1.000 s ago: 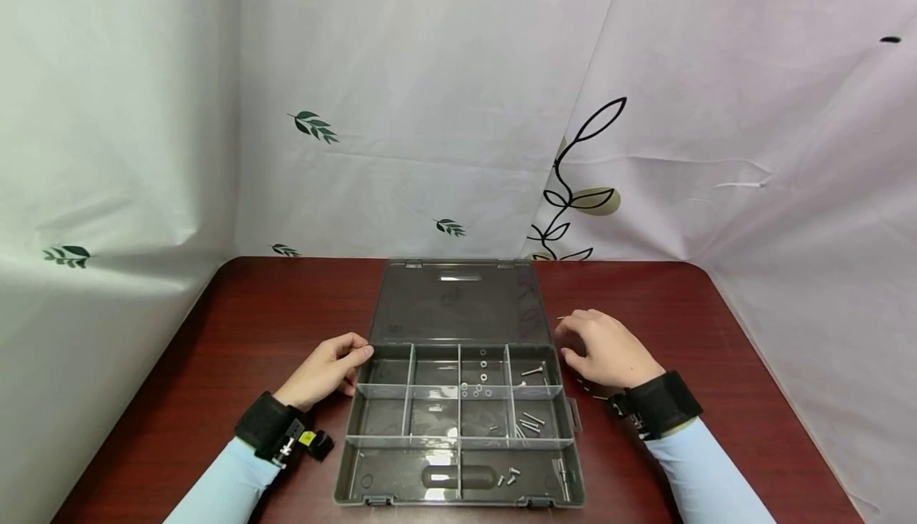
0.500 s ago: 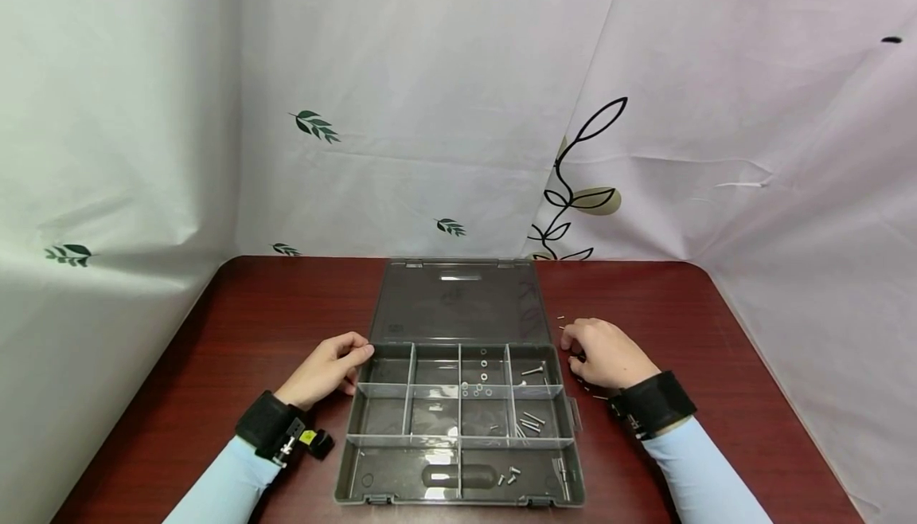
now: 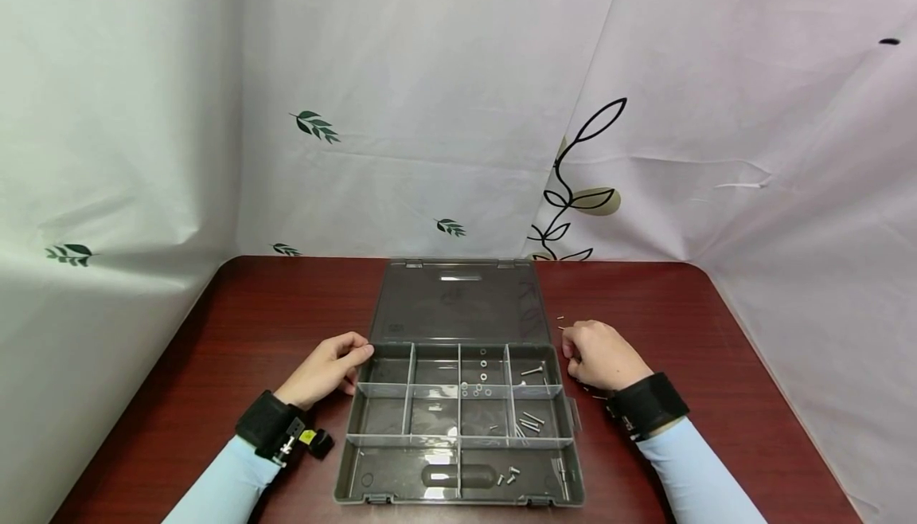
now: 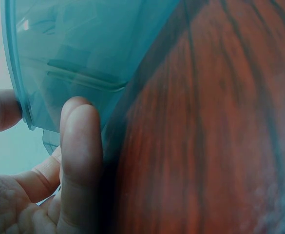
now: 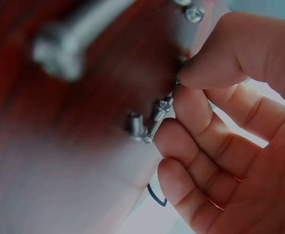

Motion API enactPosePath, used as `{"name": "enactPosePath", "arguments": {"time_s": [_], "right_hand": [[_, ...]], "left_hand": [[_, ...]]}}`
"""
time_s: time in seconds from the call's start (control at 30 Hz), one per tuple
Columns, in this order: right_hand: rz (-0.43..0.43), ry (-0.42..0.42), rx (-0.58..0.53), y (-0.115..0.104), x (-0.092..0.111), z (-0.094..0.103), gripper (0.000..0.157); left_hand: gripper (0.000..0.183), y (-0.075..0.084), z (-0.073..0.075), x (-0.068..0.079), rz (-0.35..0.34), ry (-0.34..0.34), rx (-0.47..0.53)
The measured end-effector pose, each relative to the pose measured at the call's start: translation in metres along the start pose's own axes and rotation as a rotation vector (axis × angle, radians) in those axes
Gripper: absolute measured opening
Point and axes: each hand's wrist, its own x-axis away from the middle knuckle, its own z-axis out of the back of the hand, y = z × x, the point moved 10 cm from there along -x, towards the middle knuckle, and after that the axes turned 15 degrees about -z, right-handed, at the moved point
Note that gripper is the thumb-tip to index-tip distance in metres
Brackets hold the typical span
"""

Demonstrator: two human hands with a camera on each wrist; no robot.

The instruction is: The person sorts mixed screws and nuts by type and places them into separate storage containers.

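Observation:
A grey see-through compartment box (image 3: 433, 414) lies opened on the table, its lid (image 3: 458, 305) folded back. My left hand (image 3: 328, 370) grips its left wall near the hinge side; in the left wrist view the thumb (image 4: 82, 146) presses the box's outer side (image 4: 93, 48). Right of the box, my right hand (image 3: 605, 355) is down at the tabletop with curled fingers. In the right wrist view, thumb and index fingertip meet at a small screw, mostly hidden between them. Several loose screws (image 5: 137, 126) lie by the other fingertips.
Washers (image 3: 483, 364) sit in one back compartment. Screws (image 3: 530, 426) lie in the right compartments, and short ones (image 3: 512, 476) in the front one. Another loose screw (image 3: 561, 318) rests beyond my right hand. A patterned cloth (image 3: 430, 110) hangs behind the table (image 3: 286, 301).
My right hand has drawn slightly towards me, uncovering small screws on the table behind it, and its thumb and fingers have closed together. The left hand and the box stay put.

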Motion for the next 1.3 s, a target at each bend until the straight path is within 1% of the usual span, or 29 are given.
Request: {"name": "enactPosePath", "arguments": {"time_s": [0.13,0.23,0.33,0.43,0.53,0.67,0.83,1.07,1.3], "right_hand": [[-0.017,-0.025,-0.006,0.000,-0.001,-0.001,0.026],[-0.025,-0.017,-0.012,0.000,-0.001,0.003,0.024],[-0.036,0.026,-0.034,0.002,-0.001,0.013,0.022],[-0.052,0.078,-0.088,0.002,0.000,0.027,0.022],[-0.036,0.127,-0.151,-0.003,0.002,0.041,0.023],[0.038,0.167,-0.208,-0.023,0.005,0.053,0.026],[0.134,0.186,-0.249,-0.053,0.013,0.062,0.028],[0.235,0.162,-0.299,-0.090,0.027,0.068,0.031],[0.310,0.144,-0.332,-0.118,0.037,0.071,0.034]], "left_hand": [[0.052,-0.001,0.000,0.001,0.001,0.000,0.002],[0.052,-0.002,0.000,0.001,0.001,0.000,0.003],[0.051,-0.001,0.000,0.002,0.000,-0.001,0.002],[0.051,0.001,0.000,0.001,-0.003,-0.003,0.000],[0.051,0.001,0.000,0.001,-0.004,0.000,0.000],[0.052,0.001,0.001,0.001,0.000,0.004,0.001],[0.052,0.000,0.001,0.001,0.004,0.003,0.005],[0.051,0.000,0.001,-0.001,-0.001,0.002,0.006],[0.051,-0.002,0.001,-0.001,0.003,0.010,0.006]]}}
